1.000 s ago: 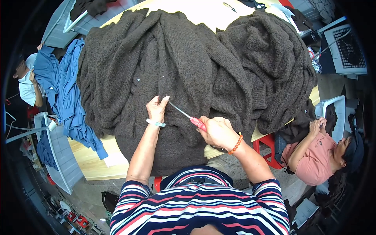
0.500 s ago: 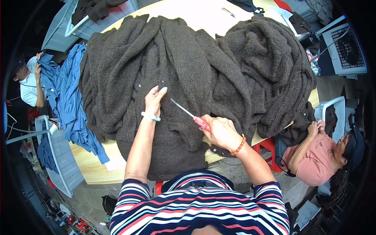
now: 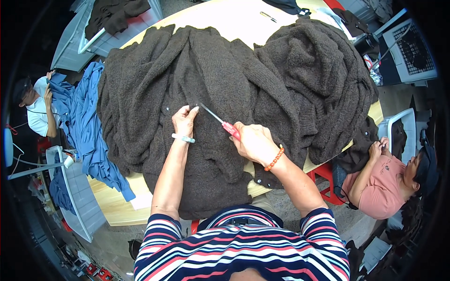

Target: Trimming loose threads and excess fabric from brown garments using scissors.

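Observation:
Dark brown knit garments (image 3: pixel 213 70) lie heaped across the table in front of me. My right hand (image 3: pixel 255 145) is closed round the red handle of a screwdriver (image 3: pixel 229 129). Its thin metal shaft points up and left, the tip close by my left thumb. My left hand (image 3: pixel 184 121) rests on the knit with its fingers bent and thumb up, pinching the cloth. A small shiny button (image 3: pixel 168 109) sits on the knit just left of that hand; another, near my thumb, is partly hidden.
Blue garments (image 3: pixel 86 117) hang over the table's left side, held by a person (image 3: pixel 42 107). At the right sits another person (image 3: pixel 386 182) beside a white bin (image 3: pixel 383 129). A small cutter-like tool (image 3: pixel 268 17) lies on the table's far part.
My right hand has moved left and a little nearer me, bringing the screwdriver's tip up beside my left thumb. My left hand stays in almost the same place.

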A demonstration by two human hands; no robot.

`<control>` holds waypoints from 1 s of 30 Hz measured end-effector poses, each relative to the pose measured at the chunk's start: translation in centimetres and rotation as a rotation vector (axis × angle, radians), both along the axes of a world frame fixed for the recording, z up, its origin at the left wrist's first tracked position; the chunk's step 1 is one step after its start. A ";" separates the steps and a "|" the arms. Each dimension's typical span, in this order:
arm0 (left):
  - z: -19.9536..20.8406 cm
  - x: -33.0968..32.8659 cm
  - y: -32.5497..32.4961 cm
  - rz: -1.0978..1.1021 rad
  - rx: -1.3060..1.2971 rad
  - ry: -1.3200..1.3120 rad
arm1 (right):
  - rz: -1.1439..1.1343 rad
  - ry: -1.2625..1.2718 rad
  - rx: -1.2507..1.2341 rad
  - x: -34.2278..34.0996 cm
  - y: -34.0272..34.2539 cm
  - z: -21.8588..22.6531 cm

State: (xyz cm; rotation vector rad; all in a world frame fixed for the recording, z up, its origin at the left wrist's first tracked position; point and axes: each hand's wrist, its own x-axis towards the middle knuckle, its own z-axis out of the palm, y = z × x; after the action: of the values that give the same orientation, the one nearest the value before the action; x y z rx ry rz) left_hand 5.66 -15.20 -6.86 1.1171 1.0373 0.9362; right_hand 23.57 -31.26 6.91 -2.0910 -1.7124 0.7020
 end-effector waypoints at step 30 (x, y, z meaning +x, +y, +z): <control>0.9 1.7 -7.1 -0.190 -0.079 0.264 | 0.026 0.141 -0.169 3.4 -6.8 2.6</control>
State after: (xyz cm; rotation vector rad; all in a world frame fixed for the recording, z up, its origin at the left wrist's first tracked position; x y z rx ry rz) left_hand 7.41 -22.35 -5.91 1.2714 1.1480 0.6019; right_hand 26.95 -38.04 9.55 -2.0759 -1.6573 1.0091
